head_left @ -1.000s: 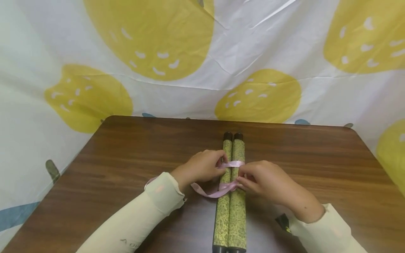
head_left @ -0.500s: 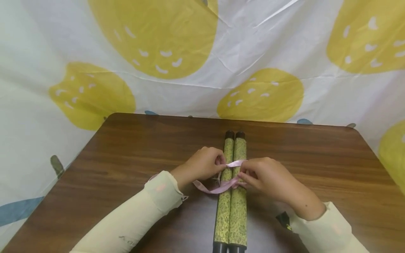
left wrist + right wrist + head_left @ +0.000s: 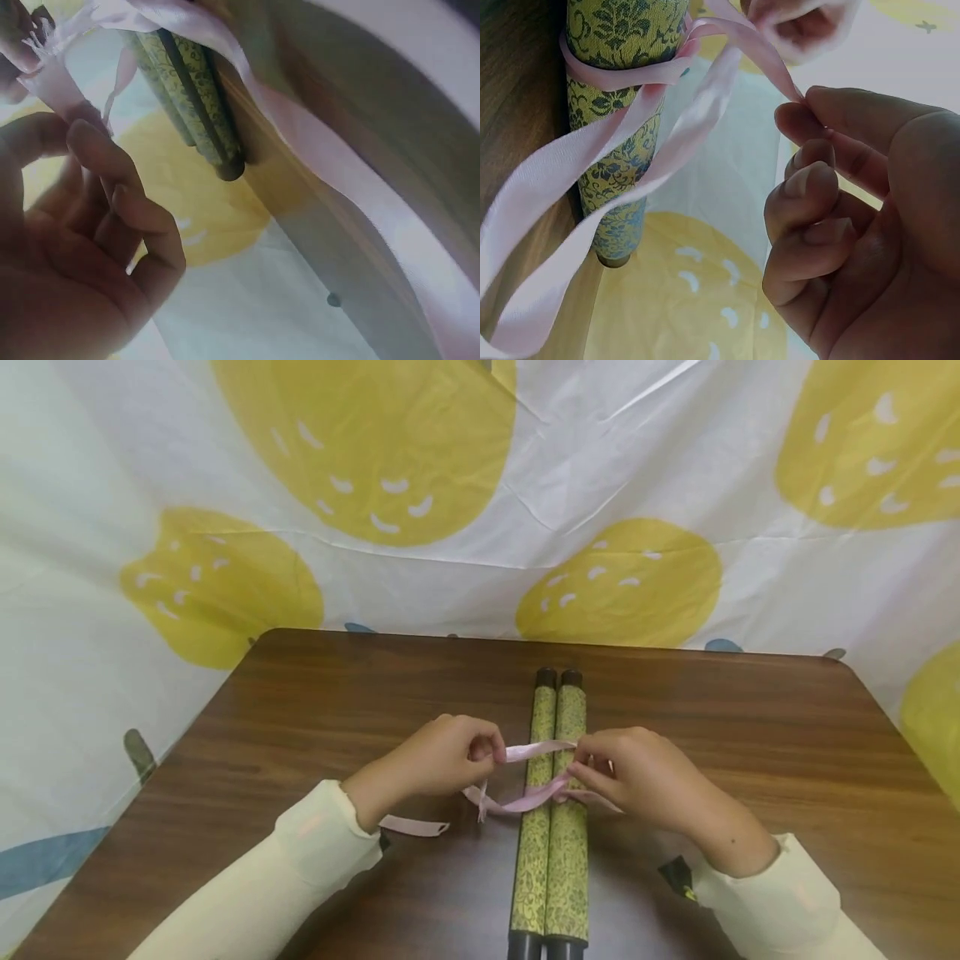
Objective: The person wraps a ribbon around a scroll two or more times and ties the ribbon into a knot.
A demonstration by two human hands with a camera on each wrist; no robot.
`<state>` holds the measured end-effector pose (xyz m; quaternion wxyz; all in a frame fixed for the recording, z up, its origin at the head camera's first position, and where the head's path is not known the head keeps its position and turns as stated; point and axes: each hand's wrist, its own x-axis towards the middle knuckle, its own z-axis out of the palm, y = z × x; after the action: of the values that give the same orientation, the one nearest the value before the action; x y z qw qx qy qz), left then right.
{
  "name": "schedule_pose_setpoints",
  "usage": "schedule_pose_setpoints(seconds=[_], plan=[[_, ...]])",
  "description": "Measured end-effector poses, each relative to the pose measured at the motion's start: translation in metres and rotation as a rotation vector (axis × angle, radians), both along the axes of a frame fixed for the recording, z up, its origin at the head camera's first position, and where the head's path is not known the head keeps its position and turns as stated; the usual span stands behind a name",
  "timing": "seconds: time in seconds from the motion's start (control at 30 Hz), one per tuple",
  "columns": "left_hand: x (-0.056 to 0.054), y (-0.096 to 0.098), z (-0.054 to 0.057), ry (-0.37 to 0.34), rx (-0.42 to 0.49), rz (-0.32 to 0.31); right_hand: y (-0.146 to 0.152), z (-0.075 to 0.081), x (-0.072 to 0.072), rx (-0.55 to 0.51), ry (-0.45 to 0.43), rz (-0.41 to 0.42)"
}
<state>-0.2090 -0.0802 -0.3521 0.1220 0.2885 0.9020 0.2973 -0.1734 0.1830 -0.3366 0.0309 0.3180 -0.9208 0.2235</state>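
Note:
A scroll [image 3: 529, 868] with green-gold patterned cloth and black end knobs lies lengthwise on the table, rolled into two side-by-side rolls. Pink ribbon [image 3: 622, 75] goes around it, with loops and loose ends hanging off. To the left of the rolls, my left hand [image 3: 446, 756] pinches the ribbon between thumb and fingertips; a frayed end [image 3: 56, 82] sticks up past those fingertips in the left wrist view. My right hand [image 3: 637, 777], at the right roll's edge, pinches another part of the ribbon with thumb and index finger. Between the hands, a strand stretches across both rolls.
The dark brown wooden table [image 3: 360, 693] has rounded far corners. Behind it hangs a white cloth [image 3: 420, 585] printed with yellow lemons. One loose ribbon tail [image 3: 415, 827] lies by the left sleeve. A small black tab [image 3: 677, 877] shows beside the right cuff.
My left hand has moved left, off the scroll, drawing the ribbon out with it. A ribbon tail now shows by the left cuff. The right hand has stayed nearly in place, still pinching.

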Motion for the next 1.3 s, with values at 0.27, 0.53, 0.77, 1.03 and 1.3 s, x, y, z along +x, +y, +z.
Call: schedule_pose_setpoints(seconds=[0.27,0.53,0.77,1.03,1.3], plan=[[0.032,-0.007,-0.005,-0.121,0.051,-0.132,0.002,0.001,0.0,0.012,0.012,-0.019],[0.064,0.009,-0.003,-0.316,0.145,-0.317,0.003,-0.001,-0.001,0.016,0.0,-0.025],[0.079,0.029,-0.002,-0.352,0.125,-0.389,0.004,0.0,-0.002,0.017,0.0,-0.017],[0.086,0.048,-0.005,-0.337,0.041,-0.458,0.005,0.003,0.0,-0.005,0.004,-0.002],[0.087,0.057,-0.012,-0.245,-0.002,-0.542,0.005,0.003,0.001,0.002,0.016,0.004]])
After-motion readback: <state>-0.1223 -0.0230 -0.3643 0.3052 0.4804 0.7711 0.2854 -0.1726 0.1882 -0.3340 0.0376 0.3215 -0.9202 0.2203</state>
